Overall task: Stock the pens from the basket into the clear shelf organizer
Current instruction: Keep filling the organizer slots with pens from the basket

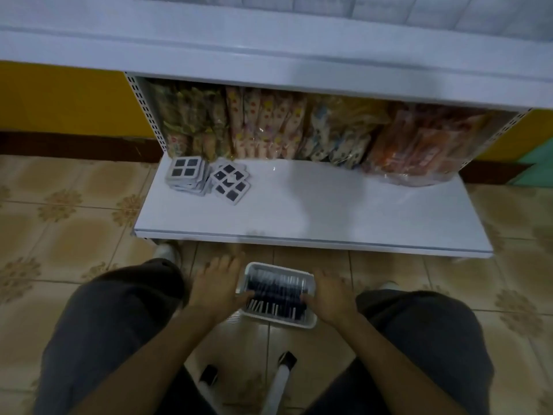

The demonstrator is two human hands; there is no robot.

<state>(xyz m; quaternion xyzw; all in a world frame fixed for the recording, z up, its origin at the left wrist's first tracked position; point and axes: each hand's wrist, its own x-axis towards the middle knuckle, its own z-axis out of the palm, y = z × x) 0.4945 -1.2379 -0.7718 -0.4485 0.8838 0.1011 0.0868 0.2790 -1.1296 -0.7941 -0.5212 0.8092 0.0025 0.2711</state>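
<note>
A white basket [279, 322] sits on the tiled floor between my knees, just in front of the low shelf. It is filled with several dark pens [275, 290] lying side by side. My left hand [215, 289] holds the basket's left side, thumb hooked over the rim onto the pens and fingers along the outside. My right hand [329, 298] holds the right side the same way, thumb on the pens. I cannot make out a clear shelf organizer in this view.
The white bottom shelf [314, 214] lies ahead, with two stacks of grey checkered cards [187, 175] at its left and wrapped colourful packets [269, 127] along the back. An upper shelf overhangs. A white stool leg [279, 381] stands below the basket.
</note>
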